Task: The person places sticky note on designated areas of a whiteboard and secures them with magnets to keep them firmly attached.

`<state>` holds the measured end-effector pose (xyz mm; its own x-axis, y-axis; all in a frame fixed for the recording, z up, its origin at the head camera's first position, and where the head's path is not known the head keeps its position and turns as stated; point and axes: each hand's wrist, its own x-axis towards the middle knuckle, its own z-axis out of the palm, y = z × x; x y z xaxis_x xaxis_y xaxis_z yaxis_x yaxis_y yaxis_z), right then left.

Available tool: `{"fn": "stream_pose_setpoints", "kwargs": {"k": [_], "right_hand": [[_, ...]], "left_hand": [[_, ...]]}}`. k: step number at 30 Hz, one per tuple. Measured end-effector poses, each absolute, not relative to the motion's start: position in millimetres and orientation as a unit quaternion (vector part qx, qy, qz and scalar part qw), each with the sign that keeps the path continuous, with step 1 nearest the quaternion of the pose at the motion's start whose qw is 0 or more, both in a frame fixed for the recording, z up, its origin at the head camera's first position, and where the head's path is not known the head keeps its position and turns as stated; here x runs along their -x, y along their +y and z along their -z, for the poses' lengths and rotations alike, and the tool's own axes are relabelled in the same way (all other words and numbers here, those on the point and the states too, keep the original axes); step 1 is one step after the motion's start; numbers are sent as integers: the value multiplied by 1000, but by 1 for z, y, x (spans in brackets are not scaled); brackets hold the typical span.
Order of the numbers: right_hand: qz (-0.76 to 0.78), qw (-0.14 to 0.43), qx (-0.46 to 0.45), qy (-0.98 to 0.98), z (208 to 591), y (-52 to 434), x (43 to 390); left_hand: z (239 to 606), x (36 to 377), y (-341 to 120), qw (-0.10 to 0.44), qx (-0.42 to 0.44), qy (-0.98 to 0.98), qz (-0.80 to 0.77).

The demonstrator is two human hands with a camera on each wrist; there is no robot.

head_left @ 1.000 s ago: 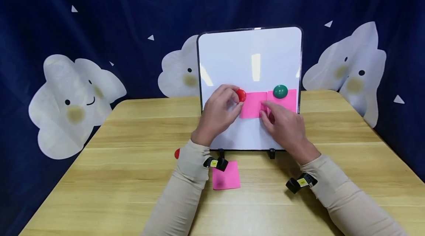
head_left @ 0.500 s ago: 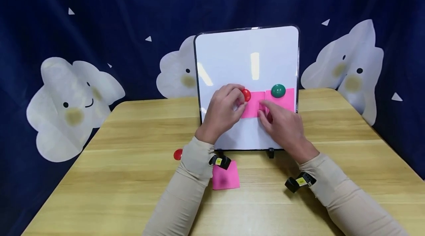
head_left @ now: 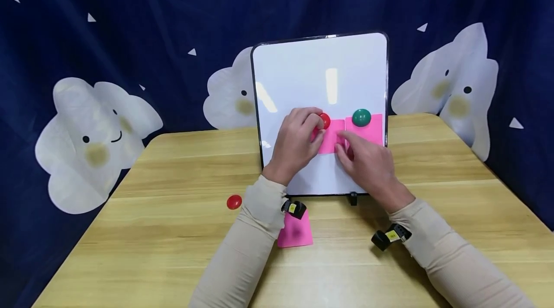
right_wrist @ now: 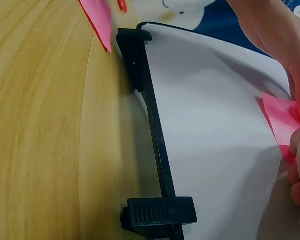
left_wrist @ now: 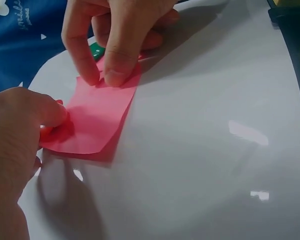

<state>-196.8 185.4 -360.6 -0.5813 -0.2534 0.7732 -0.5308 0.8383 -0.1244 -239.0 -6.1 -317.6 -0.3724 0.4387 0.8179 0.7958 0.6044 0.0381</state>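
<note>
My left hand point(head_left: 298, 142) pinches a round red magnet point(head_left: 324, 120) at the upper left of a pink sticky note point(head_left: 331, 142) on the whiteboard point(head_left: 298, 72). The left wrist view shows this magnet partly hidden under the thumb, with the lower edge of the note point(left_wrist: 92, 132) standing off the board. My right hand point(head_left: 370, 159) holds the note near its right edge between curled index finger and thumb. Just to the right, a second pink note point(head_left: 373, 130) hangs under a round green magnet point(head_left: 361, 117).
On the wooden table point(head_left: 173, 245), a red magnet point(head_left: 234, 202) lies left of the board and a loose pink note point(head_left: 298, 233) lies in front of it, partly under the left wrist. Black feet point(right_wrist: 160, 212) support the board. A dark blue curtain point(head_left: 164, 5) hangs behind.
My left hand has moved slightly right with the red magnet, bringing it onto the note's upper edge. The right hand stays at the note. The view has shifted a little.
</note>
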Motion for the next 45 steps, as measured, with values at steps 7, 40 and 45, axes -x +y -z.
{"fn": "stream_pose_setpoints", "kwargs": {"k": [7, 40, 45], "right_hand": [[-175, 401, -225, -871, 359, 185, 197], [-178, 393, -215, -876, 360, 185, 195], [-178, 394, -216, -875, 360, 185, 195]], "left_hand": [[318, 241, -1, 392, 399, -800, 217], [317, 237, 7, 381, 378, -828, 162], [318, 237, 7, 385, 374, -829, 158]]}}
